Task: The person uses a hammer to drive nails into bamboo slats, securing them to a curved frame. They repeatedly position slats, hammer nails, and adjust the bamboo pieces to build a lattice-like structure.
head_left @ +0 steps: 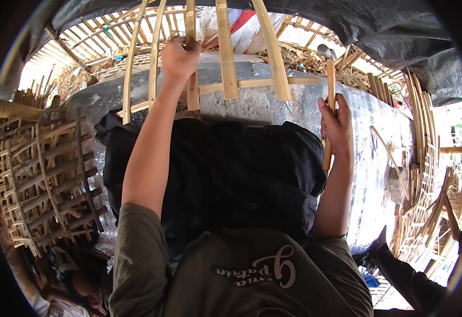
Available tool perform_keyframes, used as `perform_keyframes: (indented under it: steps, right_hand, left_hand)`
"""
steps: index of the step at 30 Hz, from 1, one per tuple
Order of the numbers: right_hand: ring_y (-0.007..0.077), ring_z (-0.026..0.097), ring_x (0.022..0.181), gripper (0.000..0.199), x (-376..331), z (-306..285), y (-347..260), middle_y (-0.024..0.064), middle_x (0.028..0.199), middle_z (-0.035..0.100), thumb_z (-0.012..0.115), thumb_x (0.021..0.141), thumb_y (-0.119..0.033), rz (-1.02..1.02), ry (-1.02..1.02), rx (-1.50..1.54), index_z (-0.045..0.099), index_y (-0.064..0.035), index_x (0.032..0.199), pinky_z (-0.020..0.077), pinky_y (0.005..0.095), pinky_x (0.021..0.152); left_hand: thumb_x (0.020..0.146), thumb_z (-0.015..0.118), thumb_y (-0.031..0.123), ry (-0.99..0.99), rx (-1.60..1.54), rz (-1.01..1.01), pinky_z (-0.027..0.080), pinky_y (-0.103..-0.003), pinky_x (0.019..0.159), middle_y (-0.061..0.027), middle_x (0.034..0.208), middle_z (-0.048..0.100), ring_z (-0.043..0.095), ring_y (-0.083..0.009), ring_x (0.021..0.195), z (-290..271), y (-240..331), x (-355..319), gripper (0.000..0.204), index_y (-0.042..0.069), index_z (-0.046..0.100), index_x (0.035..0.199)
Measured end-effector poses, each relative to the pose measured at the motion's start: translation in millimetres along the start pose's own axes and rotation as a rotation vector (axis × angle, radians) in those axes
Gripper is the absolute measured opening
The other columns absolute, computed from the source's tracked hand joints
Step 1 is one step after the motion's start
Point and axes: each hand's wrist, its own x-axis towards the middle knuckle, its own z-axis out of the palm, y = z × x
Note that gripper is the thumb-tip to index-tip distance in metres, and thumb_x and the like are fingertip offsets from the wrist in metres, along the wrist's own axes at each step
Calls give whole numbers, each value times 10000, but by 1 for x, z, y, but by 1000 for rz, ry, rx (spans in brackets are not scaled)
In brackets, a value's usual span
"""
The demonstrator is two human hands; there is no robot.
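Left hand (pixel 181 57): curled round the third slat (pixel 193 95) from the left, pinching well above the crossing with the cross strip (pixel 247 83).
Right hand (pixel 338 127): wrapped round the wooden handle of the hammer (pixel 331 79), thumb to the left, fingers to the right; impossible to tell how tightly.
Hammer: upright, metal head at the top, apart from the slats, near the right end of the cross strip.
Slats: five in view, fanned out across the strip, lower ends a little past it, just beyond the black cloth (pixel 225 169).
Slat trouble: likely to twist or slide along the strip under a blow, because of being held only above the crossing.
Splitting: possible along the grain, from striking too hard or too near an end.
Hammer trouble: could glance off a narrow face after a slanted swing, towards the left hand or the cloth-covered lap.
Silver-grey sheeting (pixel 368 158): perhaps uneven beneath, so liable to let the frame rock.
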Motion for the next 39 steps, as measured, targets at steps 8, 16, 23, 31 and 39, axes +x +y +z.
perform_keyframes:
  steps: [8,16,23,31,39]
  right_hand:
    - [43,433,448,260,-6,12,-3,-48,568,451,684,994,-273,-44,35,48,533,-65,1035,337,234,418]
    - [43,414,442,231,-26,-5,-5,-48,557,443,663,1012,-256,-52,83,126,529,-67,1016,331,235,415]
    - [43,423,459,226,-35,-25,-14,-44,576,455,644,1026,-254,-95,146,103,516,-69,1053,334,233,431]
    - [50,478,466,237,-49,-16,-13,-29,569,496,663,1011,-261,-70,113,-3,538,-77,1092,355,230,430]
    - [119,503,502,253,-39,27,2,56,578,530,700,974,-234,-164,-45,-218,555,-50,1070,367,323,488]
  left_hand:
    - [842,768,371,49,-52,66,582,-392,706,-176,731,732,740,-284,706,10,6,-5,442,-28,745,1029]
    - [840,772,421,29,-84,64,580,-401,709,-166,748,740,745,-278,722,8,39,3,455,-8,747,990]
    - [829,787,413,60,-244,96,587,-395,741,-176,791,752,757,-284,772,-1,91,5,483,-8,738,1063]
    - [827,802,315,63,-183,218,594,-386,688,-175,727,736,754,-286,719,15,56,0,426,-56,711,1017]
    - [826,813,274,-63,-203,19,563,-381,631,-166,708,729,732,-265,647,25,-19,-30,397,-64,701,1003]
